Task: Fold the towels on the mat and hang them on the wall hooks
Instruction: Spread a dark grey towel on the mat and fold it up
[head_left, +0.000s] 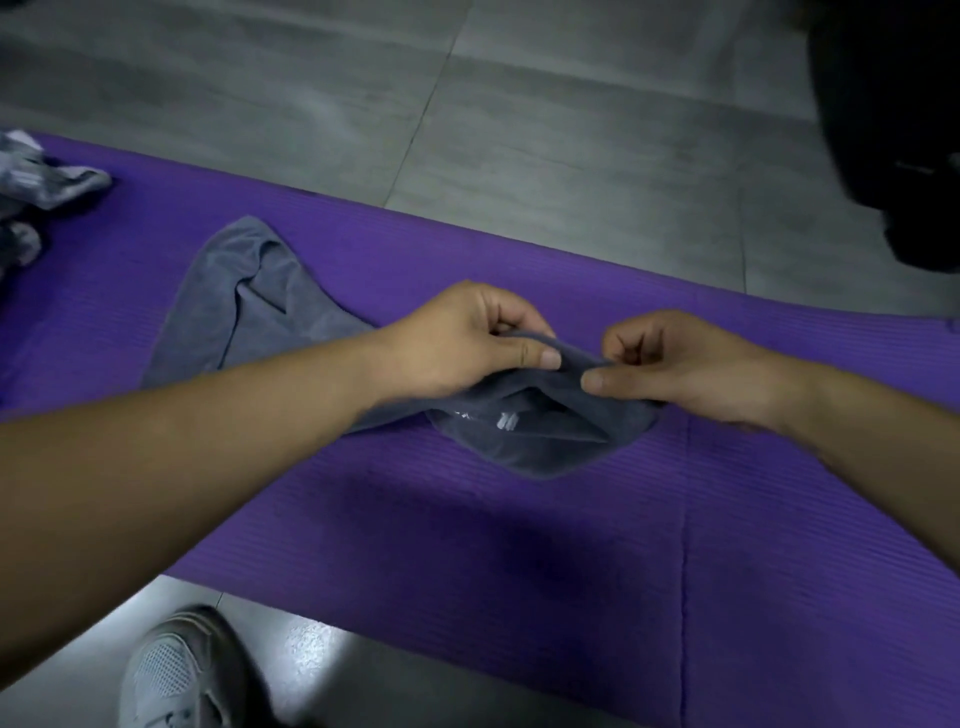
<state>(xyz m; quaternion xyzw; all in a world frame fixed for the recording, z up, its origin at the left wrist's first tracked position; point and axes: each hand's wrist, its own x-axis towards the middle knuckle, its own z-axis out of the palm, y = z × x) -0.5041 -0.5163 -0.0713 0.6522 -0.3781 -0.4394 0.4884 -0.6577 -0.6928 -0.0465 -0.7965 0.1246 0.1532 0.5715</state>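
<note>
A grey towel (270, 306) lies crumpled across the purple mat (519, 545), running from upper left to the middle. My left hand (467, 343) pinches the towel's raised edge between thumb and curled fingers. Right beside it, my right hand (675, 364) pinches the same edge, thumb on top. That end of the towel is lifted slightly off the mat, and a small white label shows in the folds below my hands. No wall hooks are in view.
A bundle of pale towels (36, 187) sits at the mat's far left edge. Grey floor tiles (519, 104) lie beyond the mat. A dark object (893, 130) fills the upper right corner. My grey shoe (176, 675) stands on the floor below the mat.
</note>
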